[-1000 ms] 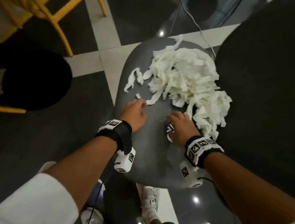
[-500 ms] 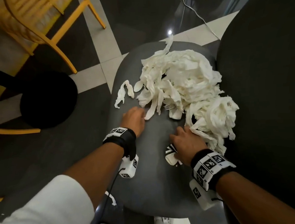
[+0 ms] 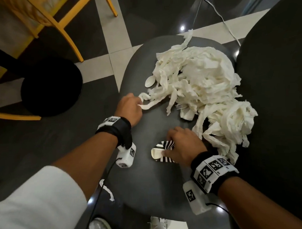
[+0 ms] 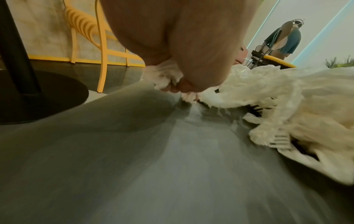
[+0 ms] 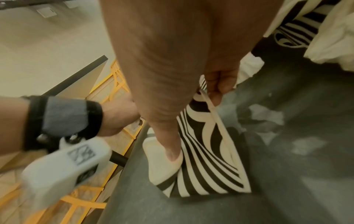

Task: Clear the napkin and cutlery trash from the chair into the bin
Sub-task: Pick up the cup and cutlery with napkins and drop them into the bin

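Gathering step, head view. My left hand (image 3: 130, 107) is closed on the loose end of a napkin strip (image 3: 150, 104) at the 9 o'clock edge of the napkin pile (image 3: 195, 88); the left wrist view shows the fingers bunched around white paper. My right hand (image 3: 184, 145) rests at 6 o'clock of the pile on a black-and-white striped wrapper (image 3: 163, 148). In the right wrist view its fingers pinch a thin pale strip, apparently a utensil handle, while the thumb presses a white piece at the wrapper's edge.

All the trash lies on the grey chair seat (image 3: 144, 175). A plastic spoon (image 3: 149, 81) pokes out at 10 o'clock of the pile and a plastic fork (image 3: 180, 106) near its centre. No bin is identifiable.

To do this well, I judge I should draw both hands inward, rolling strips over the cutlery so the paper wraps it, and lift only once the bundle is compact; torn strips shed easily, and one scrap (image 3: 107, 190) already lies on the floor at 7 o'clock.

Against the frame half a second earlier: the left hand has moved out to 9 o'clock and taken the stray strip, and the spoon is now plainly exposed.
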Demonstrator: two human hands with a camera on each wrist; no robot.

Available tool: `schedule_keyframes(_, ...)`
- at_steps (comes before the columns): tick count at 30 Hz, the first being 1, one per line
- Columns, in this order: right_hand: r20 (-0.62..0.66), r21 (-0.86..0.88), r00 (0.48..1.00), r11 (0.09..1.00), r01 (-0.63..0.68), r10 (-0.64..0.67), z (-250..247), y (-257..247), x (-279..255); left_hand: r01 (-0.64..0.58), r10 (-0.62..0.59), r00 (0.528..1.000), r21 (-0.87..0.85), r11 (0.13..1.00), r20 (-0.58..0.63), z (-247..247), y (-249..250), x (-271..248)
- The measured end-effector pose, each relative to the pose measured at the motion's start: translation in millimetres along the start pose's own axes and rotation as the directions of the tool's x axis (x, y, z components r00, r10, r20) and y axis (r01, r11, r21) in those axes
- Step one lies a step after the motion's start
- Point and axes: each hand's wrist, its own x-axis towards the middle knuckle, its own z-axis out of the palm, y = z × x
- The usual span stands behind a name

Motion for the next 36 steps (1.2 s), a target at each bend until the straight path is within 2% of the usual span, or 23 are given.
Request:
schedule_keyframes(2,-0.098,0.033,0.995,0.999,0.007,-0.003,-2.2,-8.7,0.3,-0.025,0.027,0.998,-0.030,0.999,0.052,-2.0,-6.3,-26.8)
schedule_keyframes(4,-0.138,-0.007,0.989,0.998,0.057,-0.057,-4.3,-19.6,0.3,-0.004,0.034,0.978,-0.144,0.990,0.207,-10.3,-12.6,-55.8)
schedule_keyframes(7,-0.055,-0.168,0.989,0.978,0.123,-0.134,-2.4,-40.5,0.3,-0.011,0.107,0.884,-0.208,0.978,0.455,-32.8,-24.4,-96.5)
schedule_keyframes(9,0.038,-0.239,0.993,0.963,0.120,-0.114,6.6,-57.2,2.5,0.015,0.105,0.832,-0.212,0.977,0.545,-48.1,-38.6,-120.7)
schedule_keyframes(10,0.081,-0.283,0.992,0.952,0.114,-0.095,10.8,-64.8,3.2,0.035,0.096,0.824,-0.219,0.975,0.558,-54.3,-46.9,-130.6)
schedule_keyframes(12,0.098,-0.364,0.993,0.926,0.096,-0.065,19.6,-81.9,2.4,0.082,0.058,0.846,-0.237,0.968,0.530,-64.1,-70.0,-147.4)
schedule_keyframes(14,0.084,-0.358,0.995,0.930,0.081,-0.054,29.9,-98.4,-1.6,0.157,-0.013,0.894,-0.288,0.944,0.447,-71.4,-95.1,-162.0)
schedule_keyframes(16,0.070,-0.214,0.994,0.971,0.102,-0.089,37.2,-113.3,-5.6,0.216,-0.090,0.938,-0.359,0.908,0.336,-74.3,-114.6,-173.1)
schedule_keyframes(18,0.054,-0.012,0.983,0.984,0.176,-0.175,46.3,-138.2,-10.0,0.296,-0.185,0.944,-0.459,0.838,0.272,-76.2,-134.0,-188.6)
schedule_keyframes(21,0.052,0.189,0.959,0.946,0.264,-0.278,61.3,-191.1,-16.5,0.444,-0.312,0.896,-0.625,0.642,0.317,-76.3,-159.1,-214.2)
schedule_keyframes(24,0.096,0.343,0.961,0.915,0.211,-0.258,90.8,-248.5,-17.4,0.532,-0.390,0.838,-0.726,0.436,0.380,-81.5,-188.2,-245.7)
schedule_keyframes(26,0.102,0.411,0.963,0.892,0.188,-0.250,121.4,-282.8,-10.9,0.551,-0.427,0.814,-0.756,0.354,0.393,-81.5,-213.9,-268.3)
schedule_keyframes(32,0.264,0.308,0.942,0.943,0.123,-0.209,235.4,-372.7,33.2,0.656,-0.643,0.707,-0.612,0.442,0.294,-46.7,-340.4,-324.8)
schedule_keyframes(33,0.279,0.279,0.942,0.954,0.105,-0.186,255.9,-381.5,43.2,0.662,-0.661,0.695,-0.609,0.437,0.282,-39.6,-360.4,-333.2)
schedule_keyframes(36,0.296,0.206,0.950,0.978,0.042,-0.103,309.8,-398.6,67.8,0.688,-0.683,0.652,-0.636,0.350,0.329,-23.8,-407.2,-354.7)
